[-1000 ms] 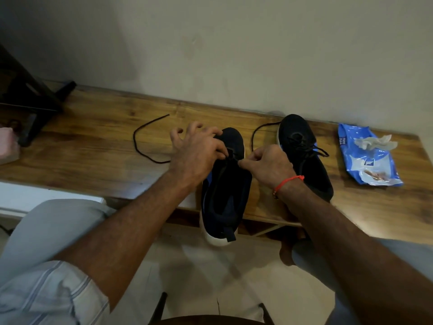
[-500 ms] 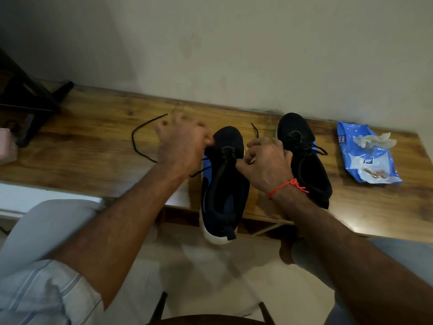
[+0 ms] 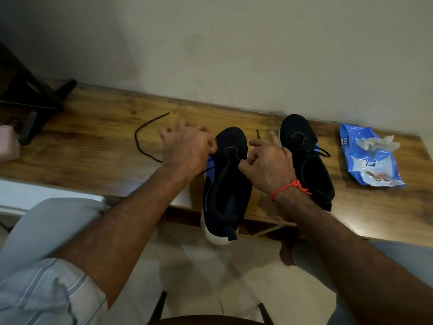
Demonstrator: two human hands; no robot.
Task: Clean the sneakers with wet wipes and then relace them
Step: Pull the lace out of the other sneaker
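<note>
Two black sneakers stand on a wooden bench. The nearer sneaker, black and blue with a white sole, hangs its heel over the bench's front edge. My left hand pinches one side of its black lace, which trails left over the wood. My right hand pinches the lace's other side beside the tongue, a short end sticking up behind the fingers. The second sneaker stands laced to the right.
A blue wet wipes pack lies at the bench's right end with a used white wipe on top. A dark stand and a pink object sit at the far left. The wall runs behind the bench.
Both hands drew apart from the sneaker's toe end, pulling the lace out to either side. The left hand moved left and back; the right hand's fingers spread.
</note>
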